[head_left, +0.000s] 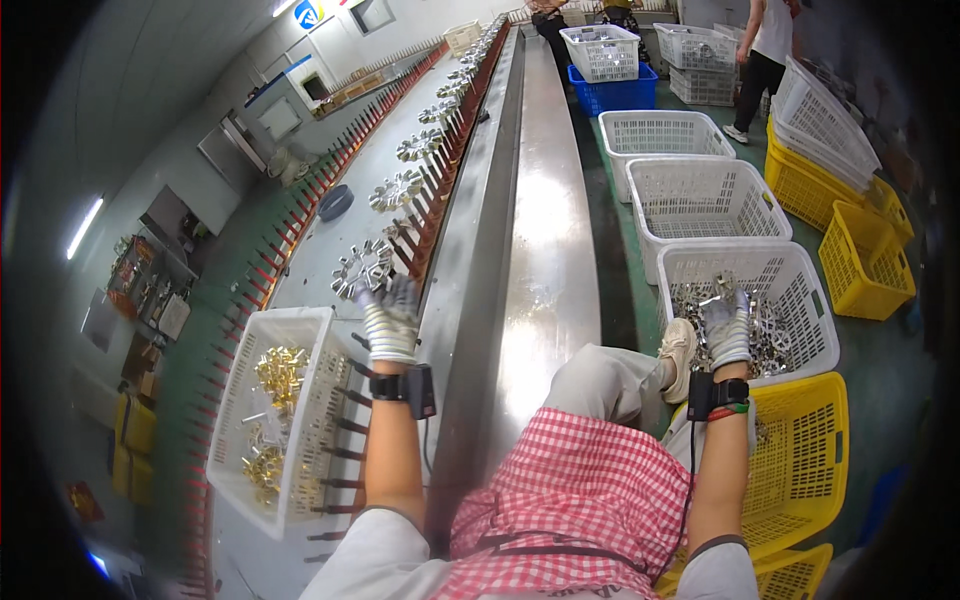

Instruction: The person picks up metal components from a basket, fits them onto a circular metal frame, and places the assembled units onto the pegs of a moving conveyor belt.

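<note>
My left hand, in a knitted work glove, reaches to a ring of silver metal parts set on the long grey bench; its fingers touch the ring's near edge. My right hand, also gloved, is down in a white basket full of shiny silver parts and is closed on a few of them. A white basket of brass fittings stands on the bench just left of my left forearm.
More rings of silver parts line the bench farther away. A steel trough runs down the middle. White baskets, yellow baskets and a blue one stand on the right. Another person stands far off.
</note>
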Action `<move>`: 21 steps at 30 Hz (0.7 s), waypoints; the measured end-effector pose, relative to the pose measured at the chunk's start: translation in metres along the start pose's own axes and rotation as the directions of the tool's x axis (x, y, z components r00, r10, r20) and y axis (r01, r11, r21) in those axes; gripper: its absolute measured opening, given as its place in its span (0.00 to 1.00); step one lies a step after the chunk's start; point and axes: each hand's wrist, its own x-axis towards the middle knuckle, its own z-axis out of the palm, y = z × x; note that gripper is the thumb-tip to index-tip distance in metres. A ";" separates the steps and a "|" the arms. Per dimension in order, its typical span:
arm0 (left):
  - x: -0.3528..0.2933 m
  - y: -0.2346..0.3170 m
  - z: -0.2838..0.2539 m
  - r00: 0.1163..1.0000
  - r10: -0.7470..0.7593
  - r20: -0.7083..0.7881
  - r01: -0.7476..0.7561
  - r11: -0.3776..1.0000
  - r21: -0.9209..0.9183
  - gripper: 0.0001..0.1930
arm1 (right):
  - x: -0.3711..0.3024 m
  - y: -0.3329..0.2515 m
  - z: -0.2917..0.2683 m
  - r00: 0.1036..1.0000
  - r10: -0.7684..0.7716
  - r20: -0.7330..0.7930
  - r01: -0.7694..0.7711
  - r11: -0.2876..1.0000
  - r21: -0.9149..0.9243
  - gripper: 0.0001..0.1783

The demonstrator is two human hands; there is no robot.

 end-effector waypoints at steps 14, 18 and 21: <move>-0.055 0.069 0.049 0.935 0.345 0.082 -0.355 0.911 0.210 0.19 | 0.002 0.027 -0.013 0.981 0.085 0.176 -0.042 0.971 -0.235 0.34; 0.026 0.060 0.023 0.947 0.321 0.016 -0.320 0.941 0.109 0.20 | -0.007 0.031 -0.001 0.980 0.101 0.172 -0.057 0.969 -0.242 0.31; 0.050 0.040 0.016 0.960 0.197 -0.198 -0.162 0.971 0.178 0.25 | -0.002 0.038 -0.006 0.979 0.088 0.184 -0.042 0.969 -0.244 0.30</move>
